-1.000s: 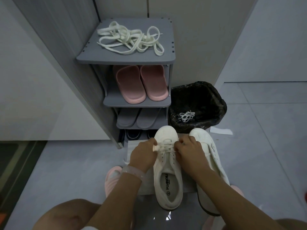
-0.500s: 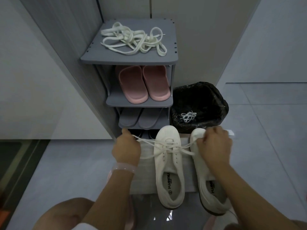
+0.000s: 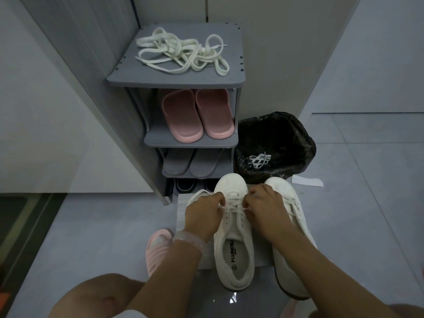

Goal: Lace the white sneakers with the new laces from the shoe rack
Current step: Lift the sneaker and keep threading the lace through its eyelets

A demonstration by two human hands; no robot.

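Two white sneakers stand side by side on a grey mat (image 3: 183,216) on the floor. Over the left sneaker (image 3: 234,253) both hands work its white lace (image 3: 234,208). My left hand (image 3: 203,214) pinches one lace end on the left of the eyelets, with a loop trailing off to the left. My right hand (image 3: 263,207) pinches the other end on the right and partly covers the right sneaker (image 3: 289,203). A tangle of cream laces (image 3: 181,53) lies on top of the grey shoe rack (image 3: 176,80).
Pink slippers (image 3: 197,115), grey slippers (image 3: 190,161) and dark shoes fill the rack's lower shelves. A bin with a black bag (image 3: 273,145) beside the rack holds an old lace (image 3: 259,159). A pink slipper (image 3: 158,251) on my foot and a white scrap (image 3: 307,180) lie on the floor.
Half a second ago both hands were spread wide apart, drawing the lace ends taut. They have come back together over the left sneaker's eyelets.
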